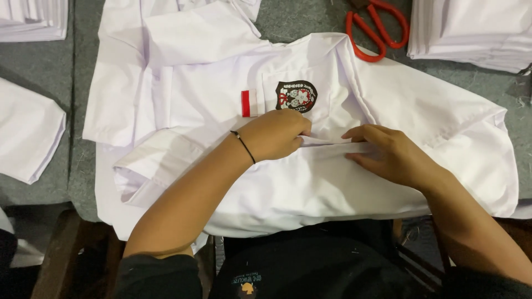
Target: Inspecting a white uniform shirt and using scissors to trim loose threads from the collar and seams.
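Note:
A white short-sleeved shirt [183, 99] lies spread on the grey table, its chest pocket showing a dark round badge [296, 96] and a small red and white patch [249, 103]. My left hand [275, 134], with a thin black band at the wrist, is closed with its fingers tucked into a fold of the shirt just below the badge. My right hand [384, 153] lies mostly flat on the same fold, fingertips pinching its edge, a few centimetres from the left hand.
Red-handled scissors [377, 27] lie at the top of the grey table [83, 50]. Stacks of folded white cloth sit at the top right [471, 30], top left [33, 19] and left [27, 130]. The table's near edge is by my lap.

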